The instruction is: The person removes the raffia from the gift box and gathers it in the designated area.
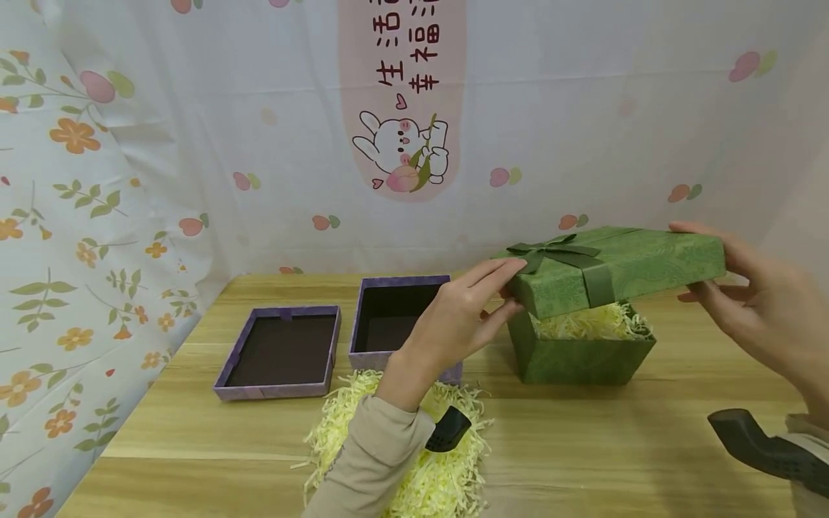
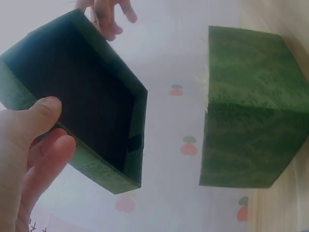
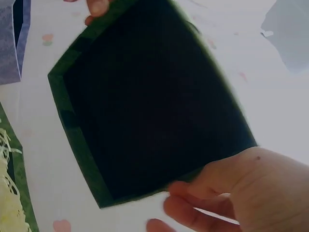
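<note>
A green patterned gift box lid (image 1: pixel 654 259) with a dark green ribbon bow (image 1: pixel 553 252) hangs tilted above its box, its right end higher. My left hand (image 1: pixel 463 306) grips the lid's left edge, the thumb on the inner side in the left wrist view. At the opposite edge, my right hand (image 1: pixel 758 288) holds the lid between thumb and fingers. Its dark inside (image 3: pixel 145 106) faces the right wrist camera. Below stands the green box (image 1: pixel 586 360), filled with pale yellow shredded paper (image 1: pixel 589 324); the lid hides part of that filling.
Left of the green box stands an uncovered purple box (image 1: pixel 369 360) with a dark interior, partly behind my left hand. Its purple lid (image 1: pixel 278 392) lies inside-up farther left. A heap of yellow shredded paper (image 1: pixel 447 475) covers the table front under my left forearm. A printed curtain (image 1: pixel 291 144) hangs behind.
</note>
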### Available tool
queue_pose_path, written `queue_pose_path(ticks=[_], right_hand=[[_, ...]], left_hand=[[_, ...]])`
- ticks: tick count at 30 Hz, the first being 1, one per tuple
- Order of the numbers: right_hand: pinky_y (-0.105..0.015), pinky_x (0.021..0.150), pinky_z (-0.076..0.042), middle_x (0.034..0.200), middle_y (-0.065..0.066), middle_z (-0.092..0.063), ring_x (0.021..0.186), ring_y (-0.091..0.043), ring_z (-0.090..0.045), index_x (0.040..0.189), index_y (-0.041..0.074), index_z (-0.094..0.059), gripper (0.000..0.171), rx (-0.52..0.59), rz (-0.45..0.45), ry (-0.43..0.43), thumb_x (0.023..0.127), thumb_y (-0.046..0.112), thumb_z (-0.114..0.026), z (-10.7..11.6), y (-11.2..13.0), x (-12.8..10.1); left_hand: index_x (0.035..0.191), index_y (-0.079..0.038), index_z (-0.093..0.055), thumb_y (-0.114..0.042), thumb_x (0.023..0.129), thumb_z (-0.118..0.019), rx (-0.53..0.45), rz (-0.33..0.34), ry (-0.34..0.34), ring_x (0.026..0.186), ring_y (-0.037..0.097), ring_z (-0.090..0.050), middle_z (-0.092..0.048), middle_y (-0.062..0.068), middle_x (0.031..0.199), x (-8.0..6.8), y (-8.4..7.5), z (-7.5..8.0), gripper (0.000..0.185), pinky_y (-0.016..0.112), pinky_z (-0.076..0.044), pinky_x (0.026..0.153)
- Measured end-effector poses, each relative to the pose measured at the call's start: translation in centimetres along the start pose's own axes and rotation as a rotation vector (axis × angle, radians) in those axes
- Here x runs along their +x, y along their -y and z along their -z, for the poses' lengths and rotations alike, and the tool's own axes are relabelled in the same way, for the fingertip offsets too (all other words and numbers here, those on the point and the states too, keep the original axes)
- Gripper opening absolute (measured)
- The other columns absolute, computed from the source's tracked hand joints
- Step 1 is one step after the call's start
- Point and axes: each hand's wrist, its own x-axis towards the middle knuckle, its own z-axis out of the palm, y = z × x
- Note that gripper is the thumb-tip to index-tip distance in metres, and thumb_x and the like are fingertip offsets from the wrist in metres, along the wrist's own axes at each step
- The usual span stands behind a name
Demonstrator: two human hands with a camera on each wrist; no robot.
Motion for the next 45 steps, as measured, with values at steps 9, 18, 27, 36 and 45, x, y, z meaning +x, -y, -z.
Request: queue_pose_path(ticks=[9, 18, 27, 36, 45], right_hand=[[-0.001, 0.075, -0.038, 0.106, 0.028, -0.046, 0.087, 0.017, -0.046, 0.136, 0.005, -0.047, 0.054, -0.033, -0.003, -0.065, 0.086, -0.01, -0.056, -0.2, 1.4, 0.3], [-0.007, 0.089, -0.035, 0.11, 0.009, -0.051, 0.107, 0.002, -0.046, 0.113, -0.006, -0.057, 0.027, 0.072, 0.024, -0.035, 0.087, -0.012, -0.056, -0.8, 1.3, 0.7], [-0.003, 0.084, -0.035, 0.147, -0.001, -0.035, 0.119, 0.007, -0.039, 0.147, 0.016, -0.031, 0.065, 0.1, -0.029, 0.046, 0.09, -0.009, -0.052, -0.5, 0.8, 0.9], [-0.001, 0.076, -0.038, 0.119, 0.022, -0.052, 0.102, 0.012, -0.048, 0.141, 0.014, -0.043, 0.061, 0.137, -0.106, 0.013, 0.087, -0.009, -0.058, -0.4, 0.2, 0.4], [0.0, 0.074, -0.035, 0.116, 0.028, -0.049, 0.099, 0.016, -0.047, 0.141, 0.018, -0.043, 0.057, 0.136, -0.156, 0.007, 0.09, -0.003, -0.057, -0.3, -0.1, -0.1]], left_hand=[[0.12, 0.004, -0.057, -0.005, 0.083, -0.07, -0.24, 0.073, -0.089, 0.086, 0.01, -0.06, -0.06, 0.011, 0.107, -0.3, 0.0, -0.2, 0.04, 0.007, -0.046, 0.059], [0.119, 0.005, -0.059, -0.006, 0.082, -0.071, -0.355, 0.196, -0.137, 0.082, 0.013, -0.061, -0.063, 0.01, 0.095, -0.6, -0.1, 0.0, 0.041, 0.013, -0.05, 0.061], [0.118, 0.001, -0.062, -0.009, 0.084, -0.07, -0.445, 0.292, -0.106, 0.083, 0.006, -0.06, -0.063, 0.008, 0.1, -0.3, 0.0, 0.6, 0.036, 0.02, -0.053, 0.06], [0.119, 0.001, -0.061, -0.013, 0.085, -0.069, -0.48, 0.377, -0.068, 0.086, 0.01, -0.06, -0.064, 0.008, 0.1, 0.0, -0.2, 1.1, 0.037, 0.021, -0.052, 0.074], [0.117, 0.005, -0.061, -0.012, 0.086, -0.068, -0.501, 0.399, -0.079, 0.101, 0.021, -0.051, -0.061, 0.01, 0.1, 0.3, -0.4, 1.4, 0.036, 0.021, -0.05, 0.08]])
